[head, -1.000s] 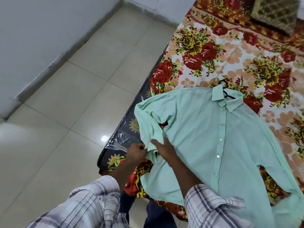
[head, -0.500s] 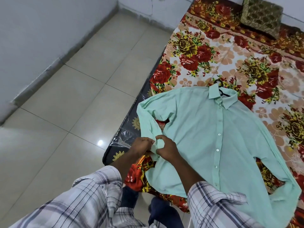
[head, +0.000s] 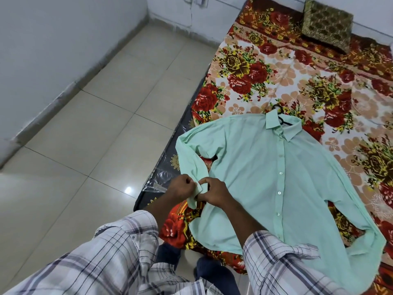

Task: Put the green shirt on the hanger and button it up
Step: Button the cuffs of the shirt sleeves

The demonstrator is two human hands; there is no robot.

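Observation:
The pale green shirt [head: 265, 177] lies flat, front up, on the floral bed cover, its front placket buttoned as far as I can see. A black hanger [head: 281, 119] sits inside it, only its hook and a bit of its neck showing above the collar. The shirt's left sleeve folds down toward me. My left hand [head: 180, 188] and my right hand [head: 214, 191] both pinch the cuff [head: 198, 189] at that sleeve's end, fingers curled close together. The other sleeve trails off to the lower right.
The bed [head: 276, 67] with its red-and-yellow flowered cover fills the right side, its plastic-wrapped mattress edge [head: 168, 167] next to my hands. A brown patterned cushion [head: 327, 24] lies at the far end. Beige floor tiles [head: 95, 135] and a white wall are on the left.
My two hands have drawn closer together on the sleeve cuff, now pinching it between them. The camera view has shifted a little; the shirt body lies as before.

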